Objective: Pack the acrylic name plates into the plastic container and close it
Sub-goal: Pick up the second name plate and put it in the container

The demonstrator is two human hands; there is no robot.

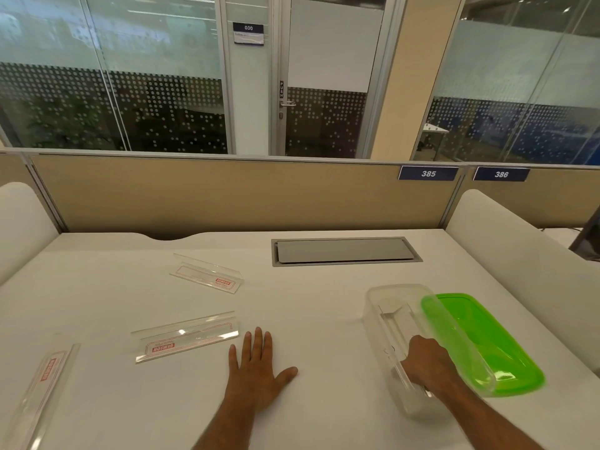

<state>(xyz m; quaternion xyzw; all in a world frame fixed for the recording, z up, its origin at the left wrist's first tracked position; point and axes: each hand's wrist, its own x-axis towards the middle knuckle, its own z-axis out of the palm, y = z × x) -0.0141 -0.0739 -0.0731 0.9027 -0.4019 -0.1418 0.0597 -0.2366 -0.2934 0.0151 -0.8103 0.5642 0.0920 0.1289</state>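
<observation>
Fingers of your right hand (428,363) are curled down inside the clear plastic container (397,323), apparently around a name plate (394,315) lying in it, though the clear walls make the exact hold hard to read. Your left hand (258,373) lies flat and open on the desk (324,319), holding nothing.

Three more acrylic name plates wait to your left: the middle plate (186,336) just beside your left fingertips, the far plate (207,274) toward the partition, the near plate (39,394) at the lower left edge. They look stiff, light and glossy, likely slippery and easy to scratch. I would pinch each along its folded ridge, not the flat face.

The green lid (487,345) rests against the container's right side, touching it. The desk is smooth and white, so plates may slide. A grey cable hatch (344,251) sits near the beige partition (227,196); glass office walls stand beyond.
</observation>
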